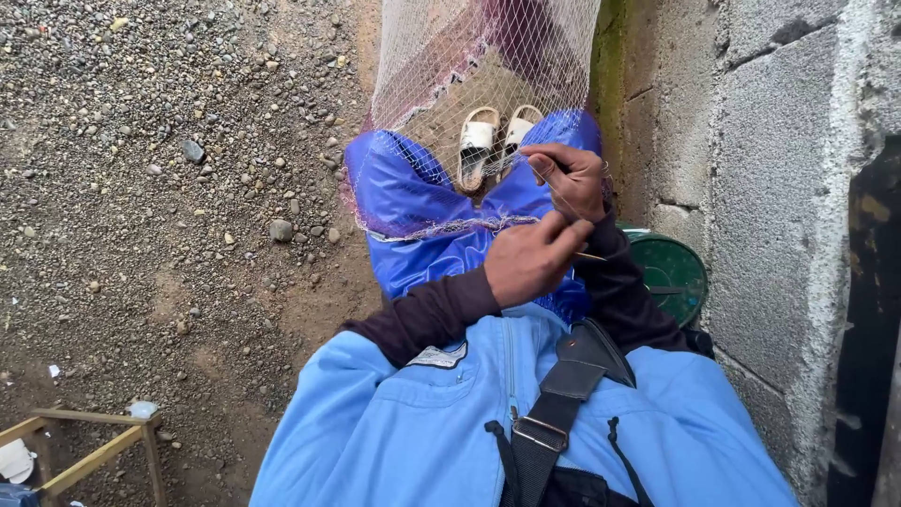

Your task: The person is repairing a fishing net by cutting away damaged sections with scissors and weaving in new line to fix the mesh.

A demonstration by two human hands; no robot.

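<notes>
- Gravel ground (141,141) fills left of frame; grey block wall (770,188) down the right.
- Fishing net (469,66) hangs from top centre, draped over my blue-trousered knees.
- Green round lid (676,272) right of centre, by the wall.
- White sandals (496,141) seen thru mesh, upper centre.
- L hand (530,258) centre, fingers clenched on a thin needle (591,256).
- R hand (568,178) just above, fingertips pinching net twine.
</notes>
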